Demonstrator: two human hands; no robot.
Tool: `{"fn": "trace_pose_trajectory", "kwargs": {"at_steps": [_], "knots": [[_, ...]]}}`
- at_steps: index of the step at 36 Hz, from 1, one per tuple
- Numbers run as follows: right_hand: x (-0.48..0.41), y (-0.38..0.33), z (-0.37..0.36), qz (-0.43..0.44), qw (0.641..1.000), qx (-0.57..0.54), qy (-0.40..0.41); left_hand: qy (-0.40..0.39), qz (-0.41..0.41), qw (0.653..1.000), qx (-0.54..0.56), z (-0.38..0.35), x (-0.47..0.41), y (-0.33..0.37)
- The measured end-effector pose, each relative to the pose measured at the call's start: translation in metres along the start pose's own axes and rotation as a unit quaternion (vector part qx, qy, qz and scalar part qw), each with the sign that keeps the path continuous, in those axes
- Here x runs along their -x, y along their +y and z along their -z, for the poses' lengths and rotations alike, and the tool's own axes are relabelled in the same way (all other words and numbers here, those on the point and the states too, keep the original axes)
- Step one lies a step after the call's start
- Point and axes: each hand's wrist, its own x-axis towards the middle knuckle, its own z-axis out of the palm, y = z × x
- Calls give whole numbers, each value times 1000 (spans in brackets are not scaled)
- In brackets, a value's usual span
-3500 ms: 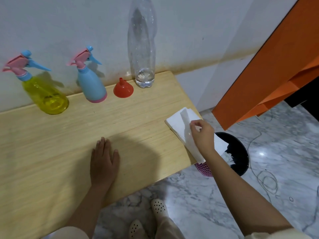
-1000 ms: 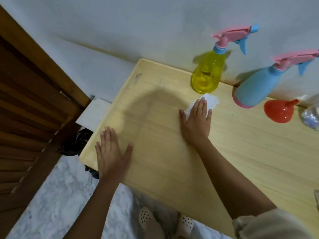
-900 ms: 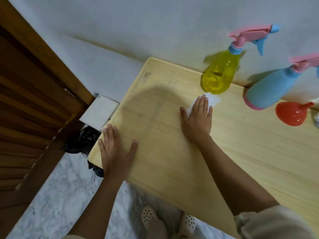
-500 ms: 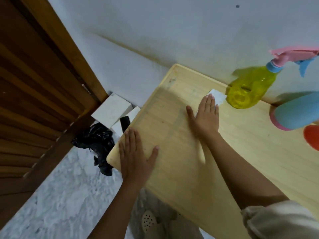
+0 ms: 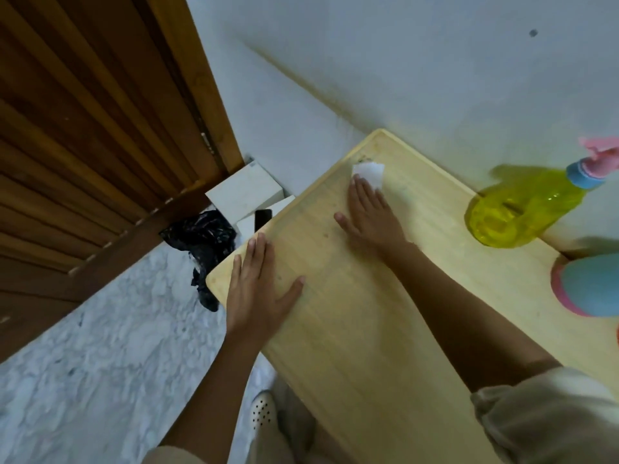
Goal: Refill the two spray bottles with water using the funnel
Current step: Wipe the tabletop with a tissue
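A yellow spray bottle (image 5: 522, 209) with a pink and blue trigger head stands by the wall at the right. Part of the blue spray bottle (image 5: 593, 284) shows at the right edge. The funnel is out of view. My right hand (image 5: 370, 212) lies flat with straight fingers pressing a white tissue (image 5: 368, 172) onto the wooden table (image 5: 368, 329) near its far left corner. My left hand (image 5: 258, 289) rests flat on the table's left edge.
A brown slatted wooden door (image 5: 83, 145) fills the left. White boxes (image 5: 244, 192), a dark phone-like object (image 5: 263, 219) and a black plastic bag (image 5: 201, 239) lie on the marble floor beside the table. My white shoe (image 5: 264, 410) shows below.
My right hand has slid the tissue leftward from beside the yellow bottle to the table's far left corner. The view has swung left, so the funnel has left the frame.
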Motion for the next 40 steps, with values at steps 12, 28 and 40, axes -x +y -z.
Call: {"fn": "trace_pose_trajectory", "kwargs": {"at_steps": [12, 28, 40], "knots": [[25, -16, -10, 194, 980, 34, -33, 20, 65, 997, -26, -4, 21, 4], [70, -13, -12, 181, 982, -46, -21, 13, 40, 999, 5, 1, 30, 8], [61, -45, -37, 63, 997, -27, 39, -9, -44, 999, -30, 8, 4, 0]]}}
